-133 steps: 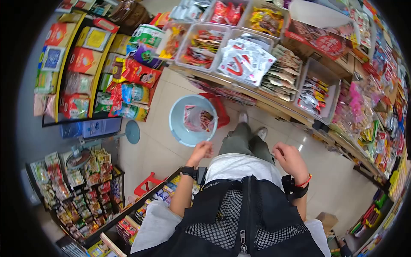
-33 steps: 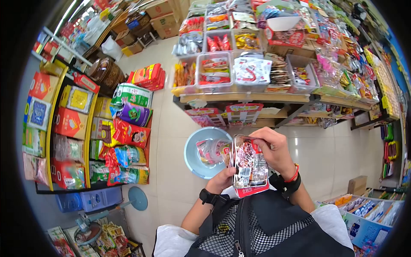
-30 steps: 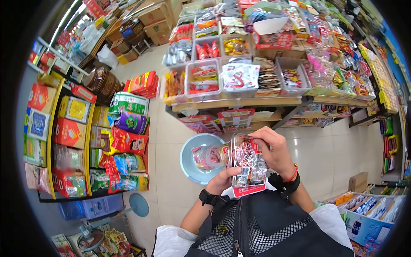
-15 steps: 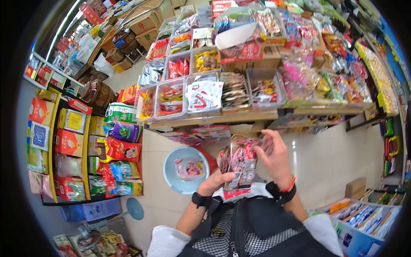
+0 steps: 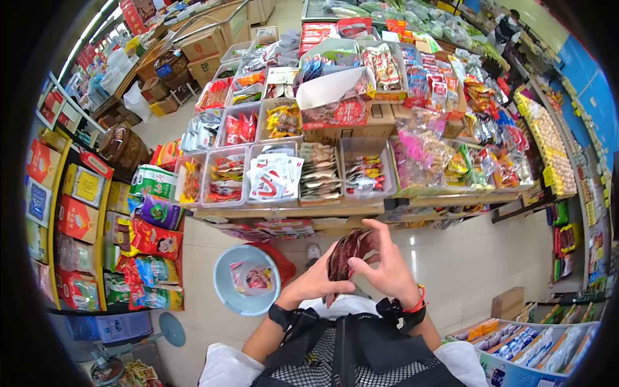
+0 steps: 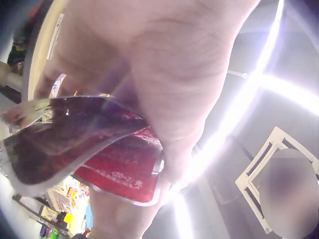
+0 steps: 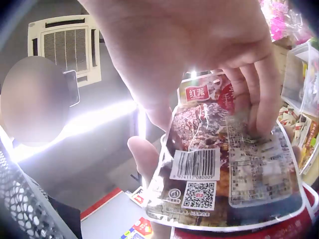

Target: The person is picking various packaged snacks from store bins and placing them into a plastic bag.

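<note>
In front of my chest, my left hand [image 5: 314, 278] grips a small stack of sealed snack packets [image 5: 342, 257], seen nearly edge-on in the head view. My right hand [image 5: 388, 269] holds the same stack from the other side, its thumb at the near edge. In the right wrist view, curled fingers lie over the face of the front packet [image 7: 199, 134], which carries a barcode and a printed meat picture. The left wrist view shows the packets [image 6: 119, 169] fanned apart, one with a red back. A light blue basin [image 5: 222, 284] contains a plastic bag of packets [image 5: 253, 277].
Beyond my hands is a display table [image 5: 290, 211] with clear bins [image 5: 225, 151] of packaged snacks. Something red [image 5: 276, 258] stands beside the basin. Shelves of bagged goods [image 5: 151, 242] are at left; a blue box of packets [image 5: 529, 348] is at lower right.
Both hands were bare at first, then held the packets. The plastic bag, earlier stretched up by the hands, lies in the basin. The stack has turned edge-on, and the head view has shifted right.
</note>
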Demonstrator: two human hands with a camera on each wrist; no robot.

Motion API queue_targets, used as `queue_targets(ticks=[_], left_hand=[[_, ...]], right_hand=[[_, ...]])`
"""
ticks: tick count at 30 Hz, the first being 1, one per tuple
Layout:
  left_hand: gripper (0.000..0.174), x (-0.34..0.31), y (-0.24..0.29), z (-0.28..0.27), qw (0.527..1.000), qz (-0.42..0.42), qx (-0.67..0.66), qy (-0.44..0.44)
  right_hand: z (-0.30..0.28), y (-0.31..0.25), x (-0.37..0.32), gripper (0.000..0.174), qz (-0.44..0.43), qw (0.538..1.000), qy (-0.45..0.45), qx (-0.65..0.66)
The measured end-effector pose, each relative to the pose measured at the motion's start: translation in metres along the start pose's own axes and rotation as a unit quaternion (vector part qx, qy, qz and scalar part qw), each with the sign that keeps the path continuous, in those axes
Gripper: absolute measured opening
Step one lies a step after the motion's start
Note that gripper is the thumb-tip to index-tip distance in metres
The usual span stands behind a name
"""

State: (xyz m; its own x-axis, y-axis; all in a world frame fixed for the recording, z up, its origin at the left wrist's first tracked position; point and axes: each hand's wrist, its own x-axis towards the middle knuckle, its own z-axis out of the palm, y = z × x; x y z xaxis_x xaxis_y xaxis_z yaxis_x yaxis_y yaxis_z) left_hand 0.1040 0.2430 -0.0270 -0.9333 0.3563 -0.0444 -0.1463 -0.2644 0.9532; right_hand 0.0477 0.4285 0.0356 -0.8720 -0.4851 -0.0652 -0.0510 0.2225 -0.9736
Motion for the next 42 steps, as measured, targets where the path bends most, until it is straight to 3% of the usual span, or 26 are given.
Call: queue_targets(ticks=[3, 9, 13, 14, 16, 18, 22, 23, 26, 30, 36, 39, 42], left_hand=[[0.097, 0.01, 0.011, -0.015, 0.997, -0.013, -0.061, 0.033], [0.084, 0.043, 0.041, -0.071, 0.986, 0.044, -0.135, 0.092], [0.086, 0.064, 0.052, -0.124, 0.98, 0.026, -0.17, 0.102], [0.082, 0.065, 0.064, -0.136, 0.979, -0.004, -0.194, 0.063], [0.078, 0.07, 0.083, -0.152, 0.979, 0.03, -0.182, 0.082], [0.076, 0.074, 0.082, -0.172, 0.977, 0.044, -0.188, 0.086], [0.074, 0.08, 0.082, -0.195, 0.978, 0.035, -0.189, 0.078], [0.073, 0.082, 0.086, -0.197, 0.976, 0.033, -0.202, 0.078], [0.073, 0.09, 0.091, -0.207, 0.977, 0.037, -0.203, 0.059], [0.085, 0.097, 0.084, -0.22, 0.979, 0.041, -0.191, 0.05], [0.08, 0.107, 0.088, -0.227, 0.976, 0.028, -0.209, 0.048], [0.08, 0.114, 0.091, -0.23, 0.978, 0.027, -0.205, 0.041], [0.082, 0.121, 0.091, -0.23, 0.978, 0.029, -0.203, 0.04]], right_hand=[[-0.006, 0.006, 0.021, 0.069, -0.016, 0.998, 0.011, 0.059], [-0.003, -0.028, 0.085, 0.044, -0.042, 0.986, 0.054, 0.151], [-0.014, -0.056, 0.141, 0.045, -0.122, 0.982, 0.12, 0.083], [-0.023, -0.06, 0.156, 0.039, -0.173, 0.969, 0.171, -0.034], [-0.029, -0.079, 0.18, 0.036, -0.143, 0.964, 0.224, -0.002], [-0.036, -0.091, 0.208, 0.037, -0.193, 0.935, 0.289, -0.074], [-0.05, -0.088, 0.267, 0.032, -0.229, 0.897, 0.336, -0.175], [-0.049, -0.088, 0.282, 0.024, -0.219, 0.891, 0.348, -0.193], [-0.052, -0.072, 0.315, 0.019, -0.163, 0.895, 0.313, -0.272], [-0.047, -0.062, 0.336, 0.014, -0.17, 0.87, 0.316, -0.339], [-0.042, -0.069, 0.343, 0.015, -0.178, 0.855, 0.34, -0.349], [-0.042, -0.041, 0.346, 0.015, -0.125, 0.834, 0.269, -0.465], [-0.04, -0.038, 0.343, 0.015, -0.189, 0.81, 0.288, -0.475]])
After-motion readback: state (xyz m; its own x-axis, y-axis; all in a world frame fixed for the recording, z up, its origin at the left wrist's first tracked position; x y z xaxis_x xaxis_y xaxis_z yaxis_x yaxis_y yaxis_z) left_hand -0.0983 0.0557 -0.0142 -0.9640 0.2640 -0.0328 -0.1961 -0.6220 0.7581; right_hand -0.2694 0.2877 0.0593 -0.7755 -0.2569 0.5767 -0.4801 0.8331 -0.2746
